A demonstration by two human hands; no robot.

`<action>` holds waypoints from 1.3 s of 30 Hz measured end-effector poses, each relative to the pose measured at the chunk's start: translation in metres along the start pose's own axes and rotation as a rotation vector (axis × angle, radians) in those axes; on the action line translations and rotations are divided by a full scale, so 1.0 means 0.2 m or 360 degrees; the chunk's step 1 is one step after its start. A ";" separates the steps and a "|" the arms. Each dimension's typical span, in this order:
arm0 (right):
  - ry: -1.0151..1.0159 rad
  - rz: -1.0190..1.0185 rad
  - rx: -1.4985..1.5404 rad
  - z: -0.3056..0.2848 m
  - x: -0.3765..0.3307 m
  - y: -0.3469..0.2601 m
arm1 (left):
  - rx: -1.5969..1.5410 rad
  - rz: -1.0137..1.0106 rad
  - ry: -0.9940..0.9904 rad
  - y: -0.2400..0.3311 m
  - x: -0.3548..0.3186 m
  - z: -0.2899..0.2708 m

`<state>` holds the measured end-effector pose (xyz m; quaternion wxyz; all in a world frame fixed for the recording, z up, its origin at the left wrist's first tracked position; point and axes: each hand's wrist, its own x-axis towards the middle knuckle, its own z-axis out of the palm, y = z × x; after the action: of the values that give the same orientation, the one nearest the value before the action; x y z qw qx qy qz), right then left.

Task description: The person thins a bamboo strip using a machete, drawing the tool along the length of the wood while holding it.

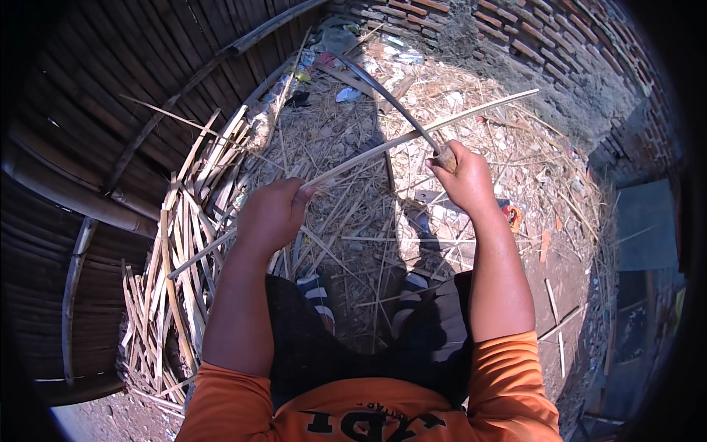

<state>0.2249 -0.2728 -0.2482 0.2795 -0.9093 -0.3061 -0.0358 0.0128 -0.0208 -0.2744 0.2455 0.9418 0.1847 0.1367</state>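
The person's left hand [274,212] is clenched around a long pale strip [368,157], with the thumb lying along its upper side. The right hand [469,178] is closed on the wooden handle [446,160] of a long curved knife [387,94].

The strip is in the air in front of the body. Its long axis goes from the left hand toward the far right, slightly rising from the ground. A pale end on the near left of the left wrist seems to belong to the same strip, but this is not sure. The blade of the knife goes from the right hand toward the far left, so the two long things cross each other like an X. This crossing is just beside the right hand and well apart from the left hand. Whether the blade touches the strip there, one cannot tell.

On the left, a heap of similar strips [193,254] lies near the left forearm, against a slatted wall [81,147], so this side is narrow. The brick wall [545,46] stands at the far right, beyond the free end of the strip. Between both hands and the dark trousers [294,324] there is open air above the littered ground [346,121].
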 end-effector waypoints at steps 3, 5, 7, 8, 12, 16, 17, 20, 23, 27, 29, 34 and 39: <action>0.0013 0.0033 0.0043 -0.01 0.00 0.01 | -0.0014 0.0003 0.0015 0.01 0.02 -0.01; -0.0102 -0.0092 -0.0118 0.05 -0.05 -0.07 | 0.0010 0.0000 0.0007 0.02 0.02 0.00; -0.0317 -0.0348 -0.0322 0.10 -0.10 -0.17 | -0.0002 -0.0036 -0.0027 0.02 0.01 -0.01; -0.0321 -0.0394 -0.0347 0.09 -0.09 -0.18 | -0.0029 -0.0065 -0.0061 0.01 0.00 -0.03; -0.0075 -0.0116 -0.0060 -0.01 -0.01 0.02 | -0.0138 -0.0062 -0.0024 0.01 0.00 -0.05; 0.0040 -0.0010 0.0061 -0.05 0.00 0.05 | -0.0163 -0.0120 -0.0031 -0.03 0.02 -0.03; 0.0036 -0.0152 0.0001 -0.01 -0.02 0.02 | -0.0178 -0.0102 -0.0041 -0.02 0.03 -0.04; -0.0246 -0.0429 -0.0270 0.09 -0.10 -0.13 | -0.0286 -0.0036 0.0019 -0.03 0.01 0.02; -0.0229 -0.0518 -0.0312 0.06 -0.09 -0.14 | -0.0317 -0.0022 -0.0055 -0.03 0.00 -0.02; 0.0063 -0.0039 0.0075 -0.03 0.02 0.03 | -0.0481 -0.0226 -0.0219 -0.02 0.00 -0.05; 0.0058 -0.0066 0.0032 -0.02 0.01 0.04 | -0.0525 -0.0218 -0.0237 -0.03 0.02 -0.04; -0.0091 -0.0594 -0.0305 0.16 -0.10 -0.17 | -0.0838 -0.0056 -0.0236 -0.08 0.02 0.05; 0.0037 -0.0174 0.0183 0.09 0.01 -0.06 | -0.0959 -0.0301 -0.0498 -0.06 0.01 -0.01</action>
<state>0.2182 -0.2545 -0.2581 0.3324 -0.8733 -0.3535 -0.0439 0.0100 -0.0092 -0.2793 0.5494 0.8152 0.1826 0.0157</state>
